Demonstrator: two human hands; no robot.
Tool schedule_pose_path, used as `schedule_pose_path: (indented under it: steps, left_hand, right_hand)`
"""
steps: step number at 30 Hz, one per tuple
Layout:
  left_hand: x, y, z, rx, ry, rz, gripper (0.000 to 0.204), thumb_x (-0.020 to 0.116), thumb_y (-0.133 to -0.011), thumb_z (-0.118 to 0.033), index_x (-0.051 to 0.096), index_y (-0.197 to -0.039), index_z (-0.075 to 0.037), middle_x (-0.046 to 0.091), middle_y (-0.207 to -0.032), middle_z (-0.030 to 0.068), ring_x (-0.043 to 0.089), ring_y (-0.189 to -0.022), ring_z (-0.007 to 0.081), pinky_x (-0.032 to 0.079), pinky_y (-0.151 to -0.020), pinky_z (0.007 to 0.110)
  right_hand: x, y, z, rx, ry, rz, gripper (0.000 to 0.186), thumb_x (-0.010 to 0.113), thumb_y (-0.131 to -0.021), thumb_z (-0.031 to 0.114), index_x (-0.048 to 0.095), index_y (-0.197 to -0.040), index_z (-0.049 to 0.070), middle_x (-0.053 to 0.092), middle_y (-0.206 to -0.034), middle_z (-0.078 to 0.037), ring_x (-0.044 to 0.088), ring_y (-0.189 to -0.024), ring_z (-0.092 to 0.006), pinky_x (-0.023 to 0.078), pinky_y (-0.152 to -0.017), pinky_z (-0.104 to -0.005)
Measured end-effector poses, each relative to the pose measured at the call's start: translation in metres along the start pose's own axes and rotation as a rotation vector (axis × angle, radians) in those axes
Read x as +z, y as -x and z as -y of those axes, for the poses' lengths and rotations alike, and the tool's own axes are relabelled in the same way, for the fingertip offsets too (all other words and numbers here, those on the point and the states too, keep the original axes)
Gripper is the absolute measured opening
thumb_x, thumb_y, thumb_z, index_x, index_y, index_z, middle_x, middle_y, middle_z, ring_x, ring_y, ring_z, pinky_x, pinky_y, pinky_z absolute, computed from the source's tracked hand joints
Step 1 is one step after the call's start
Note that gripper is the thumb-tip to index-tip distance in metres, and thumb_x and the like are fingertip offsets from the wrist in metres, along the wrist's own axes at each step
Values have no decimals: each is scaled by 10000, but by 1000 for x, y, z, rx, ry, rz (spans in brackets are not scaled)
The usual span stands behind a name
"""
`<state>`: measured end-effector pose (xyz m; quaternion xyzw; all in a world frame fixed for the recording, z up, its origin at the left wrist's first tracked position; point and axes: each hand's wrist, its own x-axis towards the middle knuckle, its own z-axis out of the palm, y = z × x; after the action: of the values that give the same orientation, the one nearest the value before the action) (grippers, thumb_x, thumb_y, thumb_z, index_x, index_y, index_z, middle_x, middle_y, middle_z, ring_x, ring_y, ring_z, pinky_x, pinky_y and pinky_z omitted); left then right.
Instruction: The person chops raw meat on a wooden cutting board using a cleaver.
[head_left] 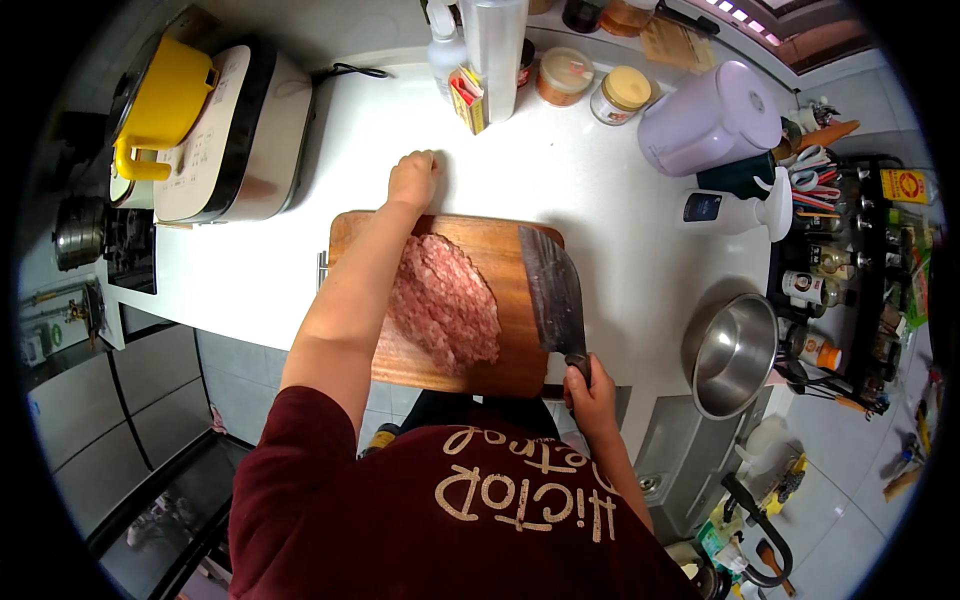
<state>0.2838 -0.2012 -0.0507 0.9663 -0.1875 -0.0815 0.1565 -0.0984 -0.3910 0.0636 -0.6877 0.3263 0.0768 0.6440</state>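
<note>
There it was on my distant feed: the right hand [592,393], its grip wrapped firmly round the handle of a broad cleaver [556,285]! The dark blade pointed away from the body, its broad side showing over the right end of the board, and I could not tell whether it touched the wood. Across to the left hand [413,180], and that one reached past the far edge of the board, fingers curled into a fist; I saw nothing in it, and I could not tell whether it rested or hovered.

Between them, the main player: the minced meat [448,300], spread in one flattened pink mound on the wooden board [513,300], partly covered by the left forearm, with bare wood between it and the blade. How far along? Well along, I judged: the meat was already broken down to small bits and gathered in one patch. Whether it needed more chopping, I could not say from there. All the mince in my view lay on the board, and I saw none in the steel bowl [738,350] to the right.

Farther out on the white counter [590,180] stood a spray bottle [735,211], a lilac container [705,120], two lidded jars and, off to the left, a cooker [262,140] with a yellow pot [172,95] on top.
</note>
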Motion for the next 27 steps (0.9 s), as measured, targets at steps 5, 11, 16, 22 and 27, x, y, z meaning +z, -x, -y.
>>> schedule_pose_path:
  steps: [5,11,16,22,27]
  left_hand:
    - [6,-6,-8,74,-110,35,161,581,-871,-146,668,-943,-31,679,-1012,179,649,-947,353,523,-830,440]
    - [8,-30,-64,137,288,-2,134,550,-865,-90,631,-913,5,664,-892,261,645,-871,429,511,-791,474]
    - [32,-70,-146,223,342,-26,88,592,-834,-58,638,-896,-17,678,-874,226,661,-844,400,526,-761,445]
    - [68,-91,-155,280,53,-46,133,616,-830,-126,680,-886,-24,687,-902,218,670,-866,385,533,-781,458]
    - [62,-96,-151,362,-11,50,142,586,-834,-96,687,-892,-14,690,-902,216,671,-853,384,533,-776,448]
  right_hand:
    - [-6,-3,3,9,-14,-17,181,601,-954,195,541,-910,30,504,-604,4,465,-526,-74,384,-491,-264]
    - [-17,-1,-3,36,8,-36,172,604,-951,187,539,-926,29,499,-627,8,470,-552,-67,389,-506,-258]
    - [-25,3,-6,66,-97,-50,184,607,-953,203,542,-961,31,513,-650,15,474,-559,-67,398,-514,-251]
    - [-34,13,-9,77,-76,-79,195,609,-959,215,544,-980,32,522,-646,9,488,-554,-71,400,-505,-255]
    - [-36,12,-15,45,-49,-95,195,603,-961,215,548,-974,28,527,-628,-4,493,-544,-77,403,-501,-264]
